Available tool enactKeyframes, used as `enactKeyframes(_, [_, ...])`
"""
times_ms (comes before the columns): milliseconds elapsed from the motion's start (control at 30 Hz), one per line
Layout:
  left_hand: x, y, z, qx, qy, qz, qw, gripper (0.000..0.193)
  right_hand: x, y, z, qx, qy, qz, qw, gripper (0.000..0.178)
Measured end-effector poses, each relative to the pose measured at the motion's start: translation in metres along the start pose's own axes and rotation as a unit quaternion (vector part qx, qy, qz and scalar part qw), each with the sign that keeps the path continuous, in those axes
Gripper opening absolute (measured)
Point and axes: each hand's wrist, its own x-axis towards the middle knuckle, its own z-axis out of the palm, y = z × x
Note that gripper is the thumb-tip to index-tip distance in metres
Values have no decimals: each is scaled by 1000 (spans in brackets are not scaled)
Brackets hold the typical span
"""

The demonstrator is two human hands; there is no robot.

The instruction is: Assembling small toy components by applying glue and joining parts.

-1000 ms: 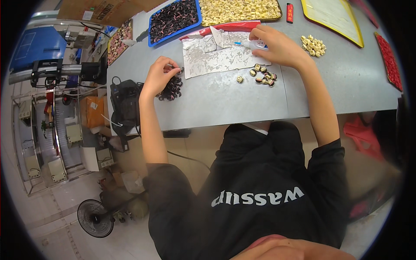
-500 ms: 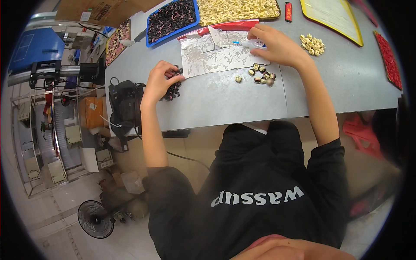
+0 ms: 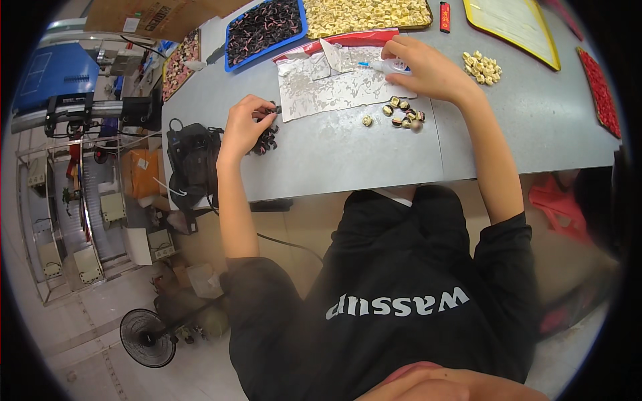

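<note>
My left hand (image 3: 247,125) is beside a small pile of black curved pieces (image 3: 267,142) at the left of the work sheet. Its thumb and fingertips pinch together at the pile's top, on what looks like one small black curved piece. My right hand (image 3: 422,70) is wrapped round a small clear squeeze bottle (image 3: 393,66) with a blue nozzle tip, lying sideways over the sheet's right part. The white sheet (image 3: 301,93), blotched with grey residue and red along its far edge, has a folded white flap (image 3: 331,55) standing on it. Several small cream-and-black assembled pieces (image 3: 406,119) sit in front of it.
Behind the sheet stand a blue tray (image 3: 229,57) of black pieces and a tray (image 3: 432,24) of cream cubes. To the right are a loose cream heap (image 3: 482,67), a yellow-rimmed tray (image 3: 554,50) and red pieces (image 3: 598,90). A black bag (image 3: 192,157) sits at left.
My left thumb has drawn back from the sheet's edge and closed against the fingers at the black pile. My right hand keeps the bottle in nearly the same place.
</note>
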Motion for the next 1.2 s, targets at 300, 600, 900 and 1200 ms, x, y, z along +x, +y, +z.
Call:
enactKeyframes(300, [12, 37, 16, -28, 112, 131, 985, 16, 2, 2, -2, -5, -1, 15, 1000, 30])
enactKeyframes(600, [44, 81, 102, -105, 148, 198, 963, 16, 6, 7, -7, -5, 18, -14, 1000, 32])
enactKeyframes(900, [40, 63, 96, -140, 122, 197, 963, 23, 5, -5, -9, -15, 8, 34, 999, 30])
enactKeyframes(1200, [41, 55, 93, -78, 124, 240, 960, 24, 9, -7, -10, -14, 11, 33, 999, 30])
